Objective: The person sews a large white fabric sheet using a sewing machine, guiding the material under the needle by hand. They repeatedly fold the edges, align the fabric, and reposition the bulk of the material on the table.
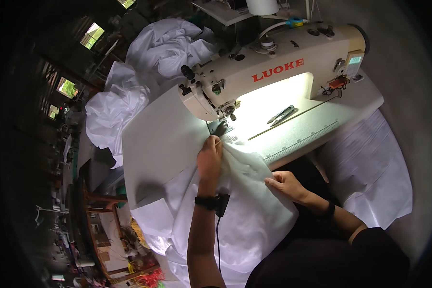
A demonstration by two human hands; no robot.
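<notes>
A large white fabric spreads over the front edge of the sewing table and hangs down toward me. Its far end reaches the needle area of the white sewing machine. Close in front of the presser foot, my left hand pinches the cloth, fingers together. My right hand grips the fabric's right edge between thumb and fingers, lower and nearer to me. The machine's lamp lights the bed behind the needle. Thread snips lie on the bed under the machine arm.
Bunched white fabric is heaped beyond the table's left side. More white cloth hangs at the right. The white tabletop extends left of the needle. A wooden frame stands at lower left, with coloured scraps near it.
</notes>
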